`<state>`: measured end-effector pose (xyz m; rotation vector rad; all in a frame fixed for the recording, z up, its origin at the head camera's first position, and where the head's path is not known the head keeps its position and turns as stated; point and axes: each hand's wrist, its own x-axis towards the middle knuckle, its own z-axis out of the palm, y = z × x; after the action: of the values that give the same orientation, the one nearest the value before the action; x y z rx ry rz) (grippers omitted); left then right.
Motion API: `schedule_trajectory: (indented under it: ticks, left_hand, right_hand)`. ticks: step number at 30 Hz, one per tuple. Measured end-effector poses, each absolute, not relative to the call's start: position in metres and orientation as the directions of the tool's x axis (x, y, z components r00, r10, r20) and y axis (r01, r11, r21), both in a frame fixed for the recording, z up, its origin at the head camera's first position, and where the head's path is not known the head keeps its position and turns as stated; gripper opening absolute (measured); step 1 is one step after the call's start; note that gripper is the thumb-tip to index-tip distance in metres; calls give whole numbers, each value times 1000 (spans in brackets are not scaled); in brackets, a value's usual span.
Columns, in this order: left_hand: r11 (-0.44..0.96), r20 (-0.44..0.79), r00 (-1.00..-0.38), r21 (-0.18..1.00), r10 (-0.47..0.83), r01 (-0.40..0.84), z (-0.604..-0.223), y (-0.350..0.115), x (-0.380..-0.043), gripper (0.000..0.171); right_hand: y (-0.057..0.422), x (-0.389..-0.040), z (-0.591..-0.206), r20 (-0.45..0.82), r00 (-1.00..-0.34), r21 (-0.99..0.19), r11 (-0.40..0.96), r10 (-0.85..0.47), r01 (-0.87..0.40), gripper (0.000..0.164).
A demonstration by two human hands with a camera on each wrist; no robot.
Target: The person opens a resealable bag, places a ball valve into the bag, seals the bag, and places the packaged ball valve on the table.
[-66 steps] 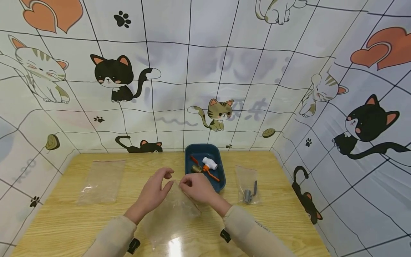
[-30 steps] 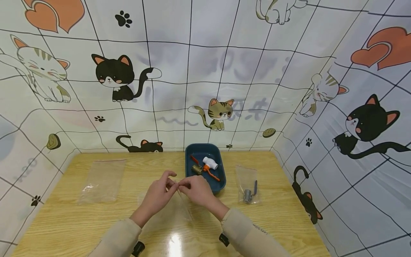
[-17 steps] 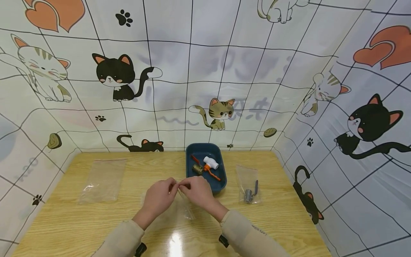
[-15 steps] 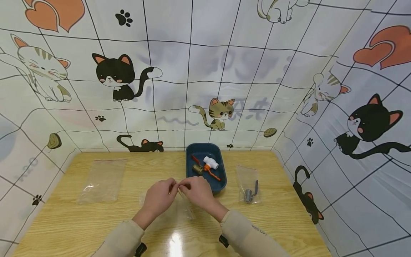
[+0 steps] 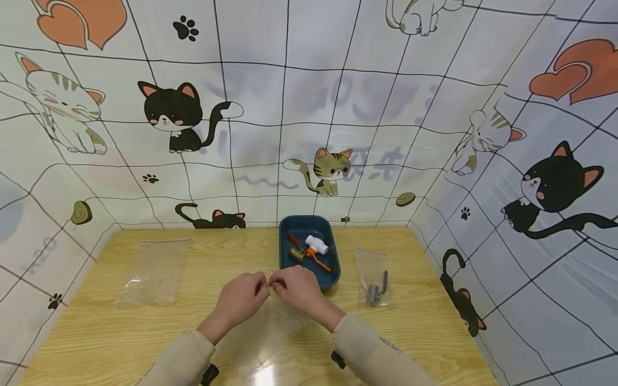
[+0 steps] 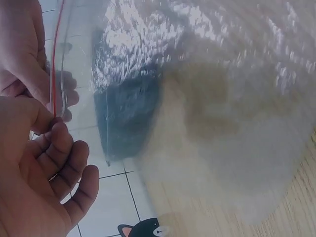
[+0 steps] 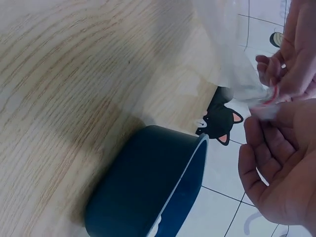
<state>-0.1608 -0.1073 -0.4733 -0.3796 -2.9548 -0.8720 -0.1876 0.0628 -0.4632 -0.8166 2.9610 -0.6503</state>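
Note:
Between my hands hangs a clear zip-lock bag [image 6: 222, 128] with a red line along its mouth; no object shows inside it. My left hand [image 5: 240, 300] pinches the mouth edge between thumb and forefinger, its other fingers loosely curled in the left wrist view. Close beside it, my right hand [image 5: 300, 292] pinches the same edge. In the right wrist view the bag's mouth [image 7: 269, 101] is at the fingertips of both hands. The bag's body slopes down toward me over the wooden table [image 5: 145, 343].
Just beyond my right hand stands a dark blue bin [image 5: 336, 236] holding a white valve [image 5: 316, 245] with an orange handle and a brass valve [image 5: 296, 254] by a red handle. A flat clear bag [image 5: 156, 271] lies left; a bagged grey valve [image 5: 373, 295] lies right.
My left hand has come in from the left, its spread fingers now pinching the bag's mouth beside my right hand. Lately both hands have tilted slightly and the bag has spread toward me.

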Motion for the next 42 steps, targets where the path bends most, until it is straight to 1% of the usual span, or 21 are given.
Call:
schedule_trajectory:
  ticks: [6,9,18,20,22,25,26,31,36,42]
  left_hand:
    - [808,112,-976,548,186,217,-474,-107,-161,22]
    - [810,123,-977,547,174,213,-474,-107,-161,22]
    - [840,173,-973,495,152,220,-475,-108,-156,24]
    - [845,220,-966,482,138,231,-474,-107,-155,17]
    - [849,278,-953,467,124,247,-474,-106,-155,6]
    - [854,353,-928,439,121,279,-475,-104,-156,22]
    - [855,365,-923,431,126,287,-475,-104,-156,23]
    - [857,365,-921,423,136,294,-478,-102,-159,13]
    - [867,386,-912,397,140,301,-479,-103,-159,16]
    - [868,383,-914,397,137,297,-479,-102,-160,13]
  right_hand:
    - [62,-187,-465,61,-883,-475,765,-465,-435,13]
    - [61,-186,-465,52,-883,-483,762,-466,-431,13]
    - [59,-181,-464,108,-902,-425,801,-418,-422,11]
    - [56,-180,-463,109,-902,-413,807,-418,-423,11]
    - [54,-180,-462,104,-899,-399,810,-427,-430,12]
    - [52,-179,-462,112,-892,-372,814,-437,-445,12]
    - [51,-179,-462,121,-891,-367,815,-437,-449,12]
    - [51,-179,-463,168,-895,-355,822,-413,-445,12]
    - [53,-181,-465,179,-903,-343,836,-390,-429,12]
    - [52,-182,-467,153,-903,-311,847,-402,-430,17]
